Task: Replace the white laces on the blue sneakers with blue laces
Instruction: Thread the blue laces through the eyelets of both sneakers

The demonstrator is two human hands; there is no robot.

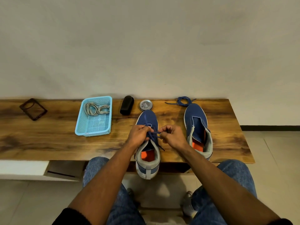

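Left hand (139, 133) and right hand (172, 135) each pinch blue lace (154, 135) over left sneaker (147, 120); second sneaker (197, 125) just right, unlaced; spare blue lace (183, 101) beyond it.

Wooden worktop (48, 140) set against a pale wall (146, 46). Far left on the worktop: dark phone case (33, 109), lying flat. Near the back edge: black oblong brush (127, 105); just beside it on the right, round metal tin (146, 105), lid on. Tiled floor (276, 151) below.
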